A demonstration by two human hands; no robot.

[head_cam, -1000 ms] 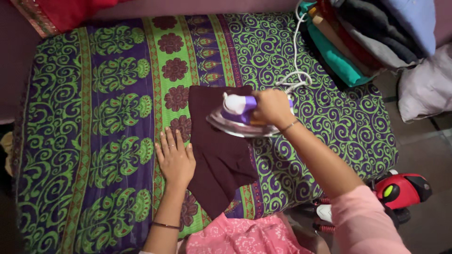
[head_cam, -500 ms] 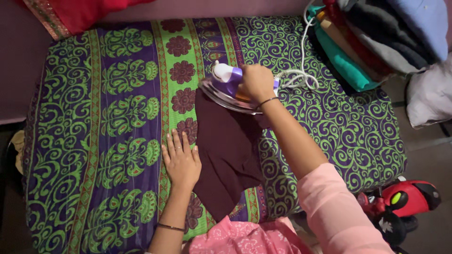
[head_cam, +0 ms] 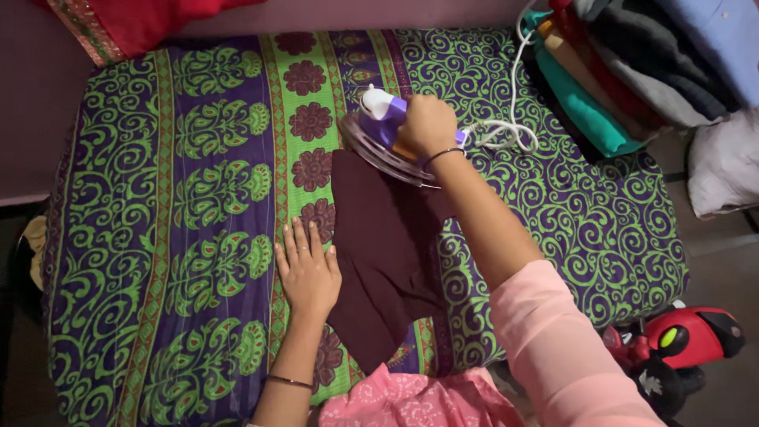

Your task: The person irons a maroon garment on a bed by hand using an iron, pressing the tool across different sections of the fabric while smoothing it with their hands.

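Note:
A dark maroon cloth lies flat on a bed covered by a green and purple patterned sheet. My right hand grips the handle of a purple and white iron, which sits at the cloth's far edge, partly off it. My left hand rests palm down with fingers spread at the cloth's left edge, pressing it against the sheet. A white cord runs from the iron toward the upper right.
A stack of folded clothes lies at the top right corner of the bed. A red cloth sits at the top left. A red and black toy lies on the floor at the lower right, a pale bundle beside the bed.
My right hand has slid the iron away from me along the maroon cloth to its far edge. My left hand has stayed at the cloth's left side.

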